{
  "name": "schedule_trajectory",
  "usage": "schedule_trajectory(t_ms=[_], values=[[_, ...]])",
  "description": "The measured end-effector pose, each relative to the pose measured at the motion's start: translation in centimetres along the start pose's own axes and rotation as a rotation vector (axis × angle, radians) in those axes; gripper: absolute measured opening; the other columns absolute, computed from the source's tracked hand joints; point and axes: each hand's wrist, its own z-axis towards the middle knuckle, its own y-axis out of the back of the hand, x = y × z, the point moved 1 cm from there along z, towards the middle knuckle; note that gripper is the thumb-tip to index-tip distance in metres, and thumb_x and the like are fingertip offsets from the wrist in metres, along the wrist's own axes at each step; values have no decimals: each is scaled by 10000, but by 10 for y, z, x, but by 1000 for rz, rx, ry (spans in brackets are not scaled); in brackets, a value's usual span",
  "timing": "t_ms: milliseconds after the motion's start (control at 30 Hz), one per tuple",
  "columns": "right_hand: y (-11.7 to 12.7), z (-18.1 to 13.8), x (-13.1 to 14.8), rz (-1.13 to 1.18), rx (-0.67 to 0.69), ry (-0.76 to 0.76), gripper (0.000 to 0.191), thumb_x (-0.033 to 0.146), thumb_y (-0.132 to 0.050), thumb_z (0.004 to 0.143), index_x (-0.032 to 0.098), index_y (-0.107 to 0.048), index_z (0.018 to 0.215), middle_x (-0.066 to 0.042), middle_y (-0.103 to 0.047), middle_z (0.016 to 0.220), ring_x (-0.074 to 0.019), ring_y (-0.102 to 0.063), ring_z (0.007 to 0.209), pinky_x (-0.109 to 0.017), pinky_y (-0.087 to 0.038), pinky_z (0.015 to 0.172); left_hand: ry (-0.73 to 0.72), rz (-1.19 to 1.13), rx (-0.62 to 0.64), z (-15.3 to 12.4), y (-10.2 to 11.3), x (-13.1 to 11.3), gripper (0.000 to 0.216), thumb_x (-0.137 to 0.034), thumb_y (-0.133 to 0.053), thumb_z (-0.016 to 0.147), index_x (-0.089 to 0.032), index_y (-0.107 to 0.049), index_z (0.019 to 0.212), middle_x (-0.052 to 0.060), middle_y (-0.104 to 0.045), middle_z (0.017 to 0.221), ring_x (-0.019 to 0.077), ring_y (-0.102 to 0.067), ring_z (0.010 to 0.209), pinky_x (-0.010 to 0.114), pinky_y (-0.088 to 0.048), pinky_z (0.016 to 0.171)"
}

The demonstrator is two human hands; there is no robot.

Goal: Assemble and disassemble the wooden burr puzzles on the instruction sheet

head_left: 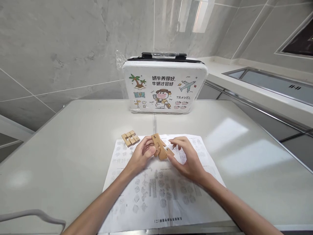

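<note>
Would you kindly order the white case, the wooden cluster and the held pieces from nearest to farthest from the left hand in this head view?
1. Held pieces: touching the left hand.
2. Wooden cluster: to that hand's left.
3. White case: upright, farther back.

- Before me stands a grey, marbled tile wall [66, 42] with pale joints, glossy enough to show bright striped reflections [193, 14].
- My pale surface [73, 147] has a seam and catches white glare [228, 133].
- To my right runs a white counter [215, 69] above grey cabinet fronts [259, 114].
</note>
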Motion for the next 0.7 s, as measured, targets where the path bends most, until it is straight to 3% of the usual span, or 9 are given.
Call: schedule_trajectory(t_ms=[100,400,700], values=[[-1,-2,5,0,65,73,542,241,-711,964,344,-544,1469,-115,-542,1249,-299,-625,1139,-483,-586,949,-49,100,7,-2,-5,-3,712,-723,-783,810,-230,-630,1300,155,-707,1337,346,-675,1255,519,-511,1106],[-10,-7,1,-17,93,-6,578,153,-708,938,356,-563,1459,-89,-486,1217,-262,-625,1065,-459,-621,899,-80,185,59,-7,-9,5,793,-660,-822,801,-211,-520,1381,131,-750,1199,347,-689,1205,485,-482,1095],[-9,-5,-2,-127,21,38,441,159,-702,971,306,-621,1379,-49,-505,1024,-223,-570,877,-388,-550,754,-100,219,71,-10,-10,0,728,-527,-841,773,-220,-502,1340,105,-749,1181,347,-652,1267,504,-409,1156]])
